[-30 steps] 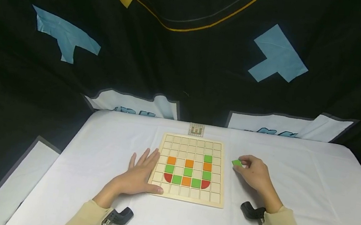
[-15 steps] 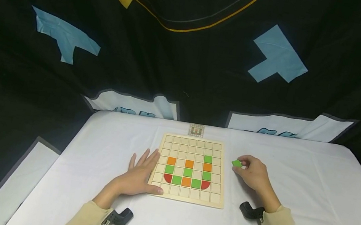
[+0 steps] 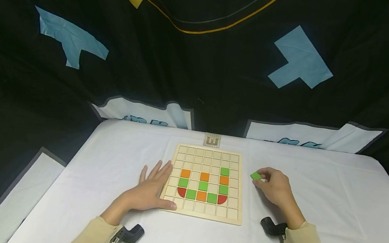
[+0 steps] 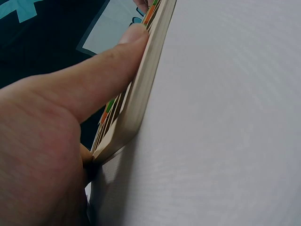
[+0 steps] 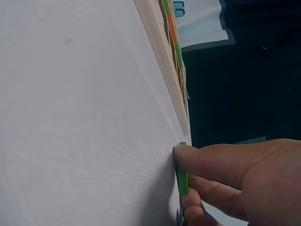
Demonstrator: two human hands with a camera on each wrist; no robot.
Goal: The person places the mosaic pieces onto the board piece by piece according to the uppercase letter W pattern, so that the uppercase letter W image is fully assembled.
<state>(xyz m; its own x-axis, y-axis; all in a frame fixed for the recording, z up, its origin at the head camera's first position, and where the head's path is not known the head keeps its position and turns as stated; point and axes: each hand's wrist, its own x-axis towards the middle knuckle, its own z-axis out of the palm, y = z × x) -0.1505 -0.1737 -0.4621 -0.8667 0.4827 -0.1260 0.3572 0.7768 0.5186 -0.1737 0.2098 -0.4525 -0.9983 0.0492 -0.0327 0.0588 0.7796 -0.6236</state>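
Observation:
A square wooden grid board (image 3: 200, 214) lies on the white table, with several green, orange and red tiles set in its cells. My left hand (image 3: 147, 191) rests on its left side, fingers spread along the edge. In the left wrist view the thumb (image 4: 103, 66) lies over the board's near rim. To the right of the board my right hand (image 3: 275, 187) pinches a green square tile (image 3: 255, 176) between thumb and fingers. The right wrist view shows that green tile (image 5: 183, 174) edge-on, close over the tablecloth, a short way from the board's side (image 5: 162, 61).
A small card (image 3: 212, 140) printed with a gridded pattern lies at the table's back edge, behind the board. White cloth (image 3: 337, 191) covers the table. A black curtain (image 3: 202, 68) with blue and yellow shapes hangs behind it. Black wrist mounts (image 3: 273, 227) sit at both sleeves.

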